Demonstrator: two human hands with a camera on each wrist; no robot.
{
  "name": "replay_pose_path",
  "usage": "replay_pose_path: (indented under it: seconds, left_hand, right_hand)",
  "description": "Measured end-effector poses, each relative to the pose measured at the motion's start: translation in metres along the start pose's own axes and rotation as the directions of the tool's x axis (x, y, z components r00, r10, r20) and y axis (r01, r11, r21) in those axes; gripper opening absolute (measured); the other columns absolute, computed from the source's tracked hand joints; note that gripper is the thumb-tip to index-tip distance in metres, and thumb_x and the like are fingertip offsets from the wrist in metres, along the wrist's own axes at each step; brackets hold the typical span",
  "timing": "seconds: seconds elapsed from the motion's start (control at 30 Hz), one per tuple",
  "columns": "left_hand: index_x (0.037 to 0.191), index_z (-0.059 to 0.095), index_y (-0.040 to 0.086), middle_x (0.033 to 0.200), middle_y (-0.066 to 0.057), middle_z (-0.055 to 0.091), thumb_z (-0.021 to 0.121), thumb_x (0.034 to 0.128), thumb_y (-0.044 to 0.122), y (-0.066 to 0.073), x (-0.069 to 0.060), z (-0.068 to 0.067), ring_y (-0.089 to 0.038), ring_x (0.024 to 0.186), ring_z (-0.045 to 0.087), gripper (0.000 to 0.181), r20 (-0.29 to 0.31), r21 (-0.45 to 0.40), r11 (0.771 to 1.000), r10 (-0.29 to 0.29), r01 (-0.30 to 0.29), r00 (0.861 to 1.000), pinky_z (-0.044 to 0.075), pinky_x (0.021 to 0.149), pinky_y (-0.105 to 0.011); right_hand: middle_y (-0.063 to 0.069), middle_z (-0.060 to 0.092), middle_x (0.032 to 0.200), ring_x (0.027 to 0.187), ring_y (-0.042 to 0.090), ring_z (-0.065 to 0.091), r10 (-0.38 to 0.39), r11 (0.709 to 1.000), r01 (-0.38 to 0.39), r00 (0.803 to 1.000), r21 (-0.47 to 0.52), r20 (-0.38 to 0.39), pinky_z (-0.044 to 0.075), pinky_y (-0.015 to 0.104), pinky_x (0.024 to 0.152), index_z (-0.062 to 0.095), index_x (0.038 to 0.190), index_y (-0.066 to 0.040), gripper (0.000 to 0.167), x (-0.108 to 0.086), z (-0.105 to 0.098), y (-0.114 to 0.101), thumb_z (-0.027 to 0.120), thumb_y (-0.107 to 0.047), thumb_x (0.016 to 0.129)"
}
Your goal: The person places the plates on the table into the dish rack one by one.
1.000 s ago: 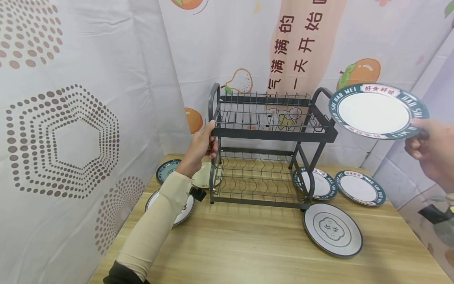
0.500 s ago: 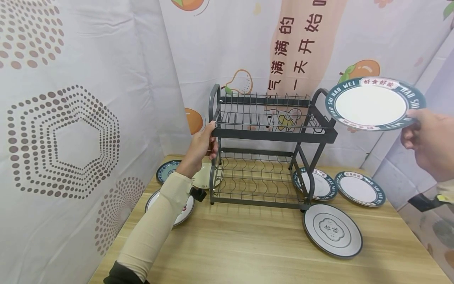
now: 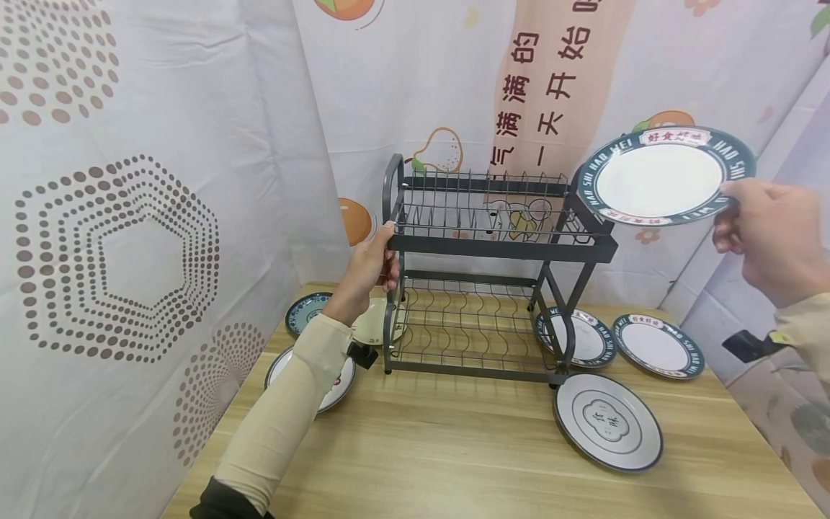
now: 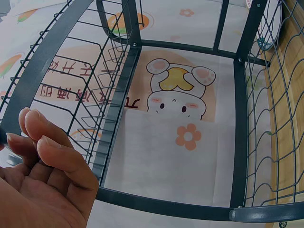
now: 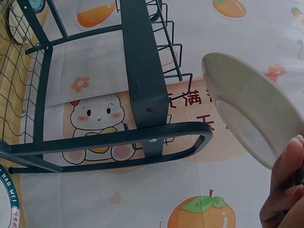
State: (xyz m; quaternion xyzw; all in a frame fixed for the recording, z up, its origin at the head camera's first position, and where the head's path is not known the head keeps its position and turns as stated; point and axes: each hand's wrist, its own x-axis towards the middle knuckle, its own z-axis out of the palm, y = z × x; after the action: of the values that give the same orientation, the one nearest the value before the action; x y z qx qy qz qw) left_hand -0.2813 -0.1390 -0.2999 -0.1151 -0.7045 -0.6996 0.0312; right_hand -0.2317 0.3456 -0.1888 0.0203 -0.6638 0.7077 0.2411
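Note:
A black two-tier dish rack point(image 3: 499, 247) stands toward the back of the table. My left hand point(image 3: 364, 277) holds the front left corner of its upper tier; in the left wrist view the fingers point(image 4: 66, 159) curl by the frame. To the right, my right hand point(image 3: 778, 231) pinches the edge of a white plate with a green lettered rim point(image 3: 661, 179), thumb on top. This plate is tilted in the air beside the upper tier's right end, and the right wrist view shows its pale underside point(image 5: 251, 109). Both wire tiers of the rack hold no plates.
Two more green-rimmed plates, one partly behind the rack point(image 3: 586, 339) and one farther right point(image 3: 658, 346), lie on the wooden table point(image 3: 454, 447). A grey-rimmed plate point(image 3: 609, 422) lies before them. Left are a blue-patterned plate point(image 3: 303, 311), a cream dish point(image 3: 369, 324) and a white plate point(image 3: 337, 389).
My right hand has carried the green-rimmed plate left and upward, closer to the rack's upper right end. My left hand has stayed on the rack, which has not moved.

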Motion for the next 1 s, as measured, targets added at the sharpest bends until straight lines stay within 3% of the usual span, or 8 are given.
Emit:
replay_pose_path:
  seconds: [0.17, 0.27, 0.43, 0.67, 0.9, 1.0]
  left_hand:
    - [0.077, 0.044, 0.011, 0.06, -0.004, 0.054, 0.046, 0.1018, 0.066, 0.0, 0.001, 0.0, -0.016, 0.045, 0.049, 0.06, 0.001, -0.002, 1.0, 0.002, -0.002, 1.0, 0.043, 0.046, -0.028]
    - [0.078, 0.044, 0.011, 0.061, -0.004, 0.054, 0.046, 0.1016, 0.066, 0.0, 0.001, 0.0, -0.016, 0.045, 0.05, 0.06, 0.003, -0.001, 1.0, 0.002, -0.002, 1.0, 0.043, 0.046, -0.028]
    - [0.078, 0.045, 0.011, 0.061, -0.004, 0.054, 0.046, 0.1012, 0.067, -0.001, 0.001, 0.0, -0.017, 0.046, 0.05, 0.06, 0.003, -0.002, 1.0, 0.0, 0.0, 1.0, 0.042, 0.047, -0.029]
    - [0.076, 0.045, 0.011, 0.061, -0.004, 0.054, 0.047, 0.1009, 0.067, -0.001, -0.001, 0.0, -0.017, 0.046, 0.05, 0.061, 0.001, -0.004, 1.0, 0.0, 0.0, 1.0, 0.042, 0.047, -0.031]
    - [0.077, 0.045, 0.011, 0.061, -0.004, 0.054, 0.047, 0.1011, 0.066, -0.002, -0.001, 0.0, -0.018, 0.046, 0.049, 0.06, 0.0, -0.009, 1.0, 0.004, -0.004, 1.0, 0.042, 0.047, -0.03]
    - [0.077, 0.045, 0.011, 0.061, -0.004, 0.054, 0.047, 0.1002, 0.068, -0.001, 0.001, 0.001, -0.017, 0.046, 0.049, 0.061, 0.005, -0.009, 1.0, 0.01, -0.01, 1.0, 0.042, 0.046, -0.028]
  right_hand:
    - [0.006, 0.055, 0.049, 0.037, 0.012, 0.048, -0.009, 0.999, 0.008, 1.0, -0.05, -0.007, 0.041, 0.022, 0.035, 0.073, 0.067, -0.003, 0.039, 0.005, 0.007, -0.003, 0.055, -0.005, 0.101]
    - [0.005, 0.056, 0.049, 0.035, 0.013, 0.051, -0.013, 0.988, 0.012, 1.0, -0.157, -0.006, 0.043, 0.022, 0.035, 0.072, 0.065, -0.006, 0.041, 0.006, 0.01, -0.005, 0.053, -0.007, 0.102]
    - [0.001, 0.058, 0.049, 0.035, 0.014, 0.054, -0.063, 0.908, 0.062, 0.998, -0.414, 0.012, 0.042, 0.02, 0.036, 0.072, 0.065, -0.014, 0.045, 0.009, 0.015, -0.009, 0.048, -0.014, 0.104]
    - [0.0, 0.058, 0.047, 0.034, 0.013, 0.054, -0.102, 0.856, 0.092, 0.995, -0.508, 0.008, 0.04, 0.021, 0.035, 0.07, 0.062, -0.016, 0.046, 0.013, 0.025, -0.012, 0.047, -0.015, 0.102]
    - [-0.006, 0.059, 0.047, 0.037, 0.009, 0.056, -0.122, 0.771, 0.105, 0.992, -0.628, 0.016, 0.027, 0.029, 0.031, 0.067, 0.057, -0.014, 0.048, 0.006, 0.039, -0.021, 0.044, -0.019, 0.099]
    - [-0.008, 0.058, 0.045, 0.036, 0.006, 0.055, -0.149, 0.732, 0.126, 0.988, -0.669, 0.023, 0.028, 0.028, 0.034, 0.066, 0.055, -0.016, 0.048, 0.005, 0.044, -0.024, 0.044, -0.02, 0.098]
